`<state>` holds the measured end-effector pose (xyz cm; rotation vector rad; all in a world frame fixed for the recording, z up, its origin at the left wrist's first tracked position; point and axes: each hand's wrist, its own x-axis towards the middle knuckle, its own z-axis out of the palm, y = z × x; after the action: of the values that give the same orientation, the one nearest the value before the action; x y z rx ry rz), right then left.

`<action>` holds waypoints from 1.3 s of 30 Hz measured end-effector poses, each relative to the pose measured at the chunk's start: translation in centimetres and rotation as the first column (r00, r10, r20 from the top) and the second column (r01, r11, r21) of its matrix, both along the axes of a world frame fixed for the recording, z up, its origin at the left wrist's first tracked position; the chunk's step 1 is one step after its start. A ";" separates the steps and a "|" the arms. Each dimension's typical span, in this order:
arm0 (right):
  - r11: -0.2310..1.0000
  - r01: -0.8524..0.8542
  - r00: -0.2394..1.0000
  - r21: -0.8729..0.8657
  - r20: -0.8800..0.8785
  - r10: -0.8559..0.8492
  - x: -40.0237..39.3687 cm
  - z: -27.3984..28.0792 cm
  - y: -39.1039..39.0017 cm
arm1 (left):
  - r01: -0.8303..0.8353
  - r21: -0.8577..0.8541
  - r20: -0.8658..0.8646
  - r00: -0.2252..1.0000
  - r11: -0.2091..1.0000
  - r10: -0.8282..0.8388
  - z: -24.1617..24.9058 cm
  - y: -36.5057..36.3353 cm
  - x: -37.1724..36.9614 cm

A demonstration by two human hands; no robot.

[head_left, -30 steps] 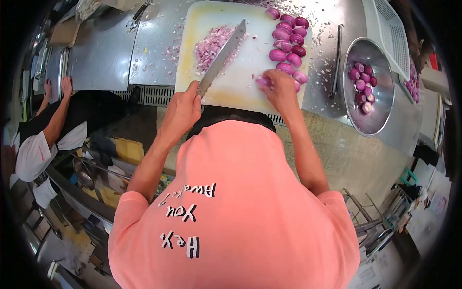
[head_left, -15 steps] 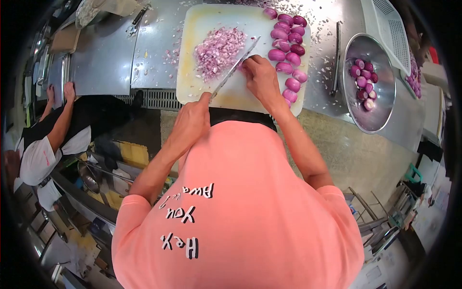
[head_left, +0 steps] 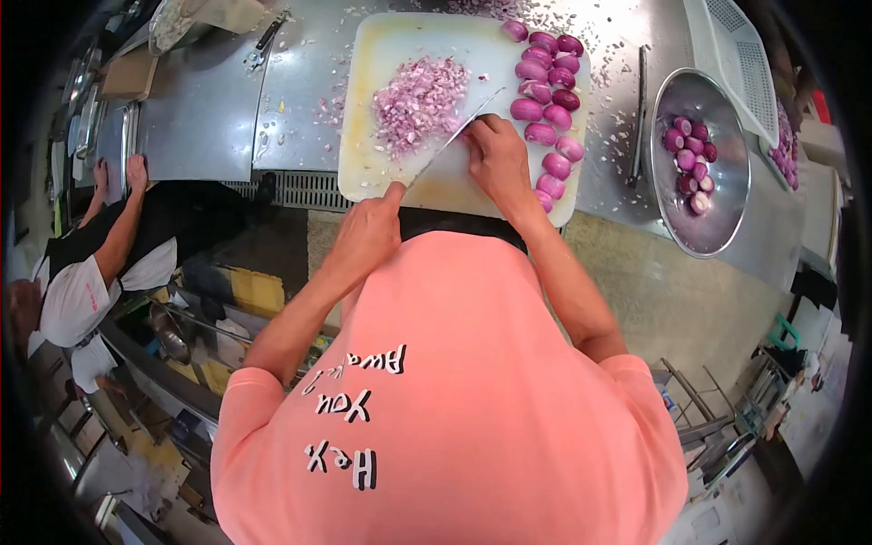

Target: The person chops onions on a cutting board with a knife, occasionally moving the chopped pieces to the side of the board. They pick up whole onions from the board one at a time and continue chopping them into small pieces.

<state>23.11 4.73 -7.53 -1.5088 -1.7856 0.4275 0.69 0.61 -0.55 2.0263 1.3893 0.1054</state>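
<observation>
My left hand (head_left: 371, 232) is closed around the handle end of a knife (head_left: 454, 136), whose thin blade slants up and right over the white cutting board (head_left: 427, 186). Just right of the blade, my right hand (head_left: 500, 163) has its fingers bent and pinched together on a piece of red onion, mostly hidden by the fingers. A heap of chopped red onion (head_left: 420, 107) lies left of the blade. Along the board's right side, peeled red onions (head_left: 534, 89) sit in rough rows.
Right of the board, a steel bowl (head_left: 668, 177) holds several red onions, with a dark rod (head_left: 639, 118) beside it. A white perforated basket (head_left: 740, 68) stands at the upper right. Onion scraps litter the steel counter (head_left: 300, 127). Another person's hand (head_left: 136, 173) rests at the counter's far left.
The knife's blade has turned more edge-on and its tip has dropped slightly toward me. My right hand has shifted a little toward me, its fingers still bent. The whole view has moved slightly.
</observation>
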 end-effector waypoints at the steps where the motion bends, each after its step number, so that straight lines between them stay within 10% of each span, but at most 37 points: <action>1: 1.000 0.000 1.000 -0.005 -0.004 0.000 -0.2 -0.1 -0.2 | 0.000 -0.005 -0.004 1.000 1.000 0.000 0.5 -0.2 -0.2; 39: 0.998 0.065 0.997 0.005 -0.048 -0.065 0.3 -0.9 -1.4 | 0.006 0.009 0.083 0.997 1.000 -0.006 0.1 -0.7 0.0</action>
<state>23.39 3.37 -8.44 -1.5348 -1.6945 0.4220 0.72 -0.12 -0.46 2.0101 1.3333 0.1913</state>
